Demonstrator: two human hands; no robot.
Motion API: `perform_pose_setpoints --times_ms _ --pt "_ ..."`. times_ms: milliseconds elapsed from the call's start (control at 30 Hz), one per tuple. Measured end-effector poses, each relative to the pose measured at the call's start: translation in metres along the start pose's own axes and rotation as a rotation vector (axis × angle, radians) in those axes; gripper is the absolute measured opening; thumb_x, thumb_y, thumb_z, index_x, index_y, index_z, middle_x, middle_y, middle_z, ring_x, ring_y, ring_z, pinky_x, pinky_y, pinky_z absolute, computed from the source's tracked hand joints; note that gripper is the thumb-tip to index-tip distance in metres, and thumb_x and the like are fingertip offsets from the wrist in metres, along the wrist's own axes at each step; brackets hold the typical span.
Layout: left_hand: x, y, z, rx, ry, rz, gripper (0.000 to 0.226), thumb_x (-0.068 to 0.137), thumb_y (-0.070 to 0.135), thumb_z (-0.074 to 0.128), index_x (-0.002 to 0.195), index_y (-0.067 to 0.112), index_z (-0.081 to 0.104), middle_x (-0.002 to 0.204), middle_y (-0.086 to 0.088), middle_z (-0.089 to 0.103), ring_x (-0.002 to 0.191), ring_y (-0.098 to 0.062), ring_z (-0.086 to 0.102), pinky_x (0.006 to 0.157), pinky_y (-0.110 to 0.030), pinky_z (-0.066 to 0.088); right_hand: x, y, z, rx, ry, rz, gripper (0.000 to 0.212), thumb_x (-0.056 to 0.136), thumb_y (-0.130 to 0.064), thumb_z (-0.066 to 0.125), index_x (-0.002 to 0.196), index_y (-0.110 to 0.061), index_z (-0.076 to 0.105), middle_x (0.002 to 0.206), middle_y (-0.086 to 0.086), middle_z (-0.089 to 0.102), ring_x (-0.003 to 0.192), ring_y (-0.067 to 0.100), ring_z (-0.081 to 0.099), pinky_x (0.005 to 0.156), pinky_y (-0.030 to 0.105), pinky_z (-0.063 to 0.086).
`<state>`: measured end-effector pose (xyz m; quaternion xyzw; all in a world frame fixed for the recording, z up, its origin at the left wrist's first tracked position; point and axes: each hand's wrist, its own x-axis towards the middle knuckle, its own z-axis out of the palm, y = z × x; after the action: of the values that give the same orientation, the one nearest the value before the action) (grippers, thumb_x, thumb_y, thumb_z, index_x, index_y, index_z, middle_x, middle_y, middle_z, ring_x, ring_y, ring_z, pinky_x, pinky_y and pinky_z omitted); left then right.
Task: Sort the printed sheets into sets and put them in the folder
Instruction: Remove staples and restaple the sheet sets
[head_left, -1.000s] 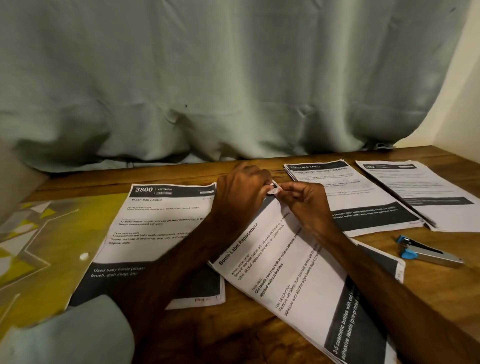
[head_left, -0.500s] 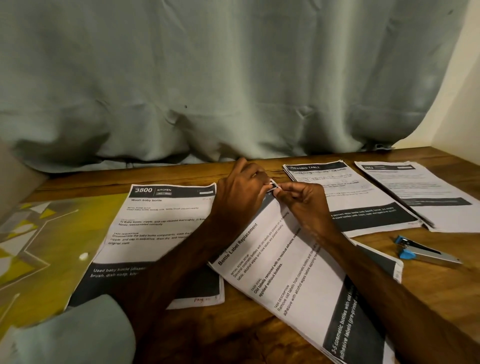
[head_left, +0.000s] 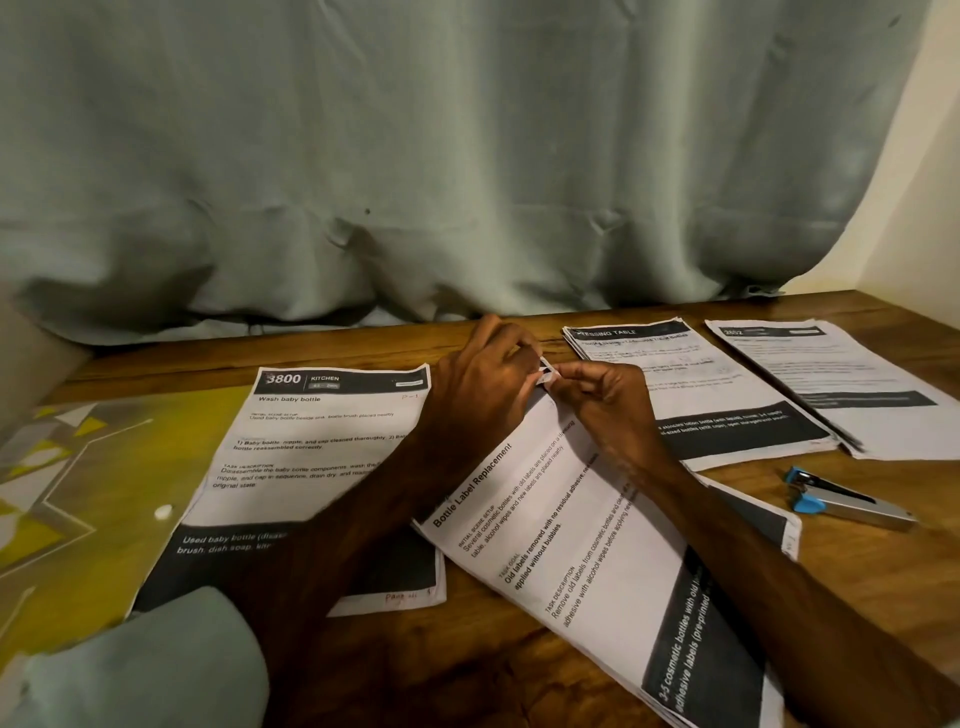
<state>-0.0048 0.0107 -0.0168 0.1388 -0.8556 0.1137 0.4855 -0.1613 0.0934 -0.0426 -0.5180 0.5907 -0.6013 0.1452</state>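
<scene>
Together, fingers (head_left: 571, 375) of the left hand (head_left: 483, 387) and right hand (head_left: 610, 410) pinch the top corner of a slanted stack of sheets (head_left: 571, 545) lying on the counter (head_left: 883, 582) beneath both wrists. Far left lies the folder (head_left: 78, 493); right, a stapler (head_left: 852, 501).

Four lots of printed sheets on the one worktop (head_left: 883, 597): one Wash baby bottle sheet (head_left: 311, 467), one Bottle Label Replacement pile (head_left: 571, 545), one Dressing Table stack (head_left: 701, 395), one far-right stack (head_left: 841, 384); sheets per pile can't be counted. One yellow patterned folder (head_left: 104, 493), one blue-and-silver stapler (head_left: 852, 501), one small white speck (head_left: 163, 512) on the folder. Two hands, one left hand (head_left: 483, 384) and one right hand (head_left: 608, 405); one grey-green curtain (head_left: 467, 156).
</scene>
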Motion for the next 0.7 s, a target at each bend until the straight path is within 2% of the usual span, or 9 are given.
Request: perform_pose_setpoints --times_ms 67,167,233,367,533,700 --pt "-0.0001 -0.0002 -0.0007 -0.009 0.006 0.002 0.01 0.089 0.021 0.064 0.088 0.013 0.07 0.105 0.001 0.068 0.102 -0.024 0.058 0.056 -0.042 0.053 -0.0001 -0.0003 -0.0001 0.001 -0.003 -0.004 0.016 0.093 -0.007 0.071 0.102 -0.018 0.078 0.091 -0.007 0.079 0.083 0.007 0.073 0.081 0.024 0.058" --pt "-0.0004 -0.001 -0.0007 -0.011 0.002 -0.004 0.007 0.089 0.019 0.066 0.088 0.014 0.07 0.104 0.002 0.068 0.101 -0.024 0.059 0.057 -0.042 0.053 -0.0009 -0.0024 -0.0002 0.005 -0.008 -0.005 0.024 0.093 -0.003 0.069 0.098 -0.026 0.076 0.082 -0.019 0.077 0.077 -0.002 0.071 0.075 0.014 0.055" --pt "0.0003 -0.0016 -0.0004 -0.029 -0.01 -0.03 0.004 0.089 0.019 0.068 0.088 0.015 0.071 0.104 0.004 0.068 0.1 -0.023 0.059 0.059 -0.041 0.052 -0.0012 -0.0026 -0.0006 -0.001 -0.011 -0.005 0.023 0.093 -0.003 0.069 0.102 -0.024 0.075 0.081 -0.022 0.075 0.077 -0.003 0.071 0.073 0.012 0.053" --pt "0.001 -0.0059 -0.0001 -0.08 -0.074 -0.059 0.004 0.087 0.021 0.073 0.091 0.019 0.072 0.104 0.007 0.066 0.101 -0.017 0.055 0.065 -0.033 0.05 -0.001 -0.0028 -0.0011 -0.026 -0.012 -0.017 0.022 0.092 -0.005 0.071 0.11 -0.017 0.074 0.087 -0.017 0.075 0.078 -0.005 0.071 0.073 0.01 0.051" --pt "0.0027 -0.0069 0.0006 -0.108 -0.114 -0.171 0.006 0.088 0.027 0.072 0.093 0.024 0.072 0.106 0.009 0.066 0.103 -0.015 0.054 0.066 -0.035 0.052 -0.0011 -0.0017 -0.0019 -0.065 -0.011 -0.044 0.02 0.092 -0.006 0.071 0.111 -0.011 0.076 0.094 -0.005 0.077 0.081 -0.001 0.072 0.077 0.012 0.053" --pt "0.0041 -0.007 -0.0006 -0.101 -0.121 -0.15 0.006 0.087 0.028 0.074 0.088 0.023 0.071 0.102 0.008 0.066 0.101 -0.016 0.055 0.064 -0.036 0.053 -0.0011 -0.0032 -0.0006 -0.081 -0.018 -0.082 0.022 0.091 -0.005 0.072 0.109 -0.018 0.075 0.092 -0.012 0.076 0.081 -0.004 0.072 0.077 0.012 0.053"
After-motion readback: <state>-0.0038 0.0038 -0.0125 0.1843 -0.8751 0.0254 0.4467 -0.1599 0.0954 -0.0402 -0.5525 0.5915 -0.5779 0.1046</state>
